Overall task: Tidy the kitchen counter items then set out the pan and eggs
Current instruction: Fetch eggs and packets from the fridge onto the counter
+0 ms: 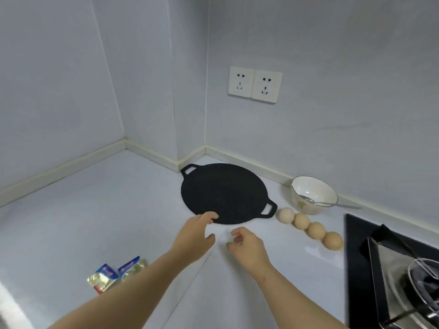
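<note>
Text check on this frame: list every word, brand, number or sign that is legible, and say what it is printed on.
No text can be read in this frame.
Foil packets: print on their blue tops, too blurred to read.
Bowl: a pale motif only, no lettering.
Wall sockets, pan, eggs: no markings show.

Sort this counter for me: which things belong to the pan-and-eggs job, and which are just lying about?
Job: black pan; four eggs in a row beside it; two foil packets, probably for tidying.
Lying about: bowl with a spoon in it; gas hob; wall sockets.
</note>
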`<state>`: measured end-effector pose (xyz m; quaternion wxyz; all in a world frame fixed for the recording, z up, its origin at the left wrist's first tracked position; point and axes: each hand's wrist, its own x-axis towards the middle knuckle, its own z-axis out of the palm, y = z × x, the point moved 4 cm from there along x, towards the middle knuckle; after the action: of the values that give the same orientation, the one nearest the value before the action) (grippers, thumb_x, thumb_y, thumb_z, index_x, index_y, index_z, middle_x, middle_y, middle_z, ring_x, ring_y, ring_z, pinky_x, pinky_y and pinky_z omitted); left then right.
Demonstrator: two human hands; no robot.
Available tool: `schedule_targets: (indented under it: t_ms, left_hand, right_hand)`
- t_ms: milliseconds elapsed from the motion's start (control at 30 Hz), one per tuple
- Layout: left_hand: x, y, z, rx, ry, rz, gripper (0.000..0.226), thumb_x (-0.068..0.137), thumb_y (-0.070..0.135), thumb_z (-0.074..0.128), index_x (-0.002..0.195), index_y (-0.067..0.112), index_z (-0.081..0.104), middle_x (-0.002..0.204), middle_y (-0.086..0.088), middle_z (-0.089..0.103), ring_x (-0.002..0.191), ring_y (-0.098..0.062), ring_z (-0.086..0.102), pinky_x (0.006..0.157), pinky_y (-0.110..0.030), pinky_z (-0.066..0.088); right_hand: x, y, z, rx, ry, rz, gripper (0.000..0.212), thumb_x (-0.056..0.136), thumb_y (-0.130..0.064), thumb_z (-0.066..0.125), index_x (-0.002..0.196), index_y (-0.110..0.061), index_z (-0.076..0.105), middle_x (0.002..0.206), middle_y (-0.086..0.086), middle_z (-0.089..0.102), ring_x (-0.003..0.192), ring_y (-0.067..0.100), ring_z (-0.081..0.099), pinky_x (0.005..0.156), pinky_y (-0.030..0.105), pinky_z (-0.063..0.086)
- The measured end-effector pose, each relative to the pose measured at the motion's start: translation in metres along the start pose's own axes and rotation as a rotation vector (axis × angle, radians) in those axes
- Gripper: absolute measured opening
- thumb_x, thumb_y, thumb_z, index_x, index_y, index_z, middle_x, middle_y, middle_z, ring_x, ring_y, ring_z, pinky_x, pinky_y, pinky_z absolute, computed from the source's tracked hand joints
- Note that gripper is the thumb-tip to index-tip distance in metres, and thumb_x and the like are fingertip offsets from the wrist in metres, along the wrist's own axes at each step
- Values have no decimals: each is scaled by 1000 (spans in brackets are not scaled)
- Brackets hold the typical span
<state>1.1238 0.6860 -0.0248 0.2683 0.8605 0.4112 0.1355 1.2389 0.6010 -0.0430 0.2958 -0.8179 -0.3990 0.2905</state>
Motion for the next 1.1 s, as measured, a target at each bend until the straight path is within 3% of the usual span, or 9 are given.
schedule_targets:
  t_ms: [267, 367, 467, 600, 733, 867, 933, 1000, 1100]
  left_hand:
    - [-69, -86, -48, 50, 220, -167, 40, 91, 17, 52, 130, 26, 48, 125, 6, 54, 123, -14, 42, 98, -20, 33]
    - [-92, -117, -64, 81, 359, -374, 44, 88, 19, 52, 131, 25, 46, 120, 0, 53, 118, -20, 44, 95, -28, 37]
    - [-115, -146, -66, -75, 395, -573, 57, 82, 20, 57, 136, 25, 39, 128, -6, 44, 117, -23, 43, 96, -33, 41]
    - [-133, -177, -63, -396, 320, -645, 71, 76, 19, 66, 140, 21, 37, 142, -10, 34, 129, -24, 38, 104, -33, 36]
    - [-136, -188, -72, -686, 230, -621, 90, 53, 30, 63, 138, 15, 39, 135, -9, 40, 121, -19, 43, 99, -30, 39]
    - [-136, -196, -74, -655, 95, -547, 87, 54, 22, 71, 135, 14, 41, 121, -1, 41, 109, -11, 43, 88, -19, 36]
    - [-135, -199, -73, -630, 81, -549, 77, 57, 20, 73, 130, 14, 47, 121, -3, 46, 107, -12, 47, 85, -18, 38]
    - [-132, -200, -72, -603, 92, -568, 67, 58, 24, 69, 122, 13, 53, 115, -5, 50, 101, -14, 51, 77, -17, 41]
    - [-129, -201, -73, -552, 85, -563, 55, 53, 26, 66, 106, 16, 58, 104, -5, 54, 87, -13, 55, 64, -11, 43]
  right_hand:
    - [-27, -47, 78, 75, -200, -49, 33, 92, -21, 52, 125, -19, 51, 117, 1, 55, 98, 12, 50, 87, 20, 42]
    - [-43, -66, 106, 122, -347, -98, 46, 91, -26, 56, 134, -23, 41, 117, -2, 46, 104, 12, 49, 87, 22, 43]
    - [-56, -76, 133, 129, -447, -129, 66, 88, -32, 58, 144, -31, 23, 136, 0, 33, 122, 13, 41, 95, 22, 37]
    - [-58, -89, 161, -10, -397, -144, 75, 83, -43, 60, 145, -34, 20, 145, -2, 30, 133, 15, 37, 110, 40, 32]
    - [-54, -97, 170, 30, -358, -61, 66, 85, -41, 57, 143, -35, 24, 139, -2, 36, 124, 15, 46, 108, 42, 34]
    - [-47, -95, 176, -37, -270, -4, 62, 90, -41, 50, 144, -34, 21, 142, -2, 33, 121, 15, 48, 106, 40, 32]
    - [-44, -97, 180, -53, -263, 41, 55, 90, -43, 49, 140, -32, 29, 139, -3, 35, 113, 15, 51, 106, 41, 33]
    - [-42, -99, 180, -61, -262, 80, 37, 87, -41, 52, 121, -32, 43, 129, -4, 40, 101, 14, 52, 104, 41, 35]
    - [-42, -101, 181, -101, -258, 95, 19, 80, -35, 58, 95, -32, 46, 109, -7, 43, 91, 12, 54, 98, 37, 37]
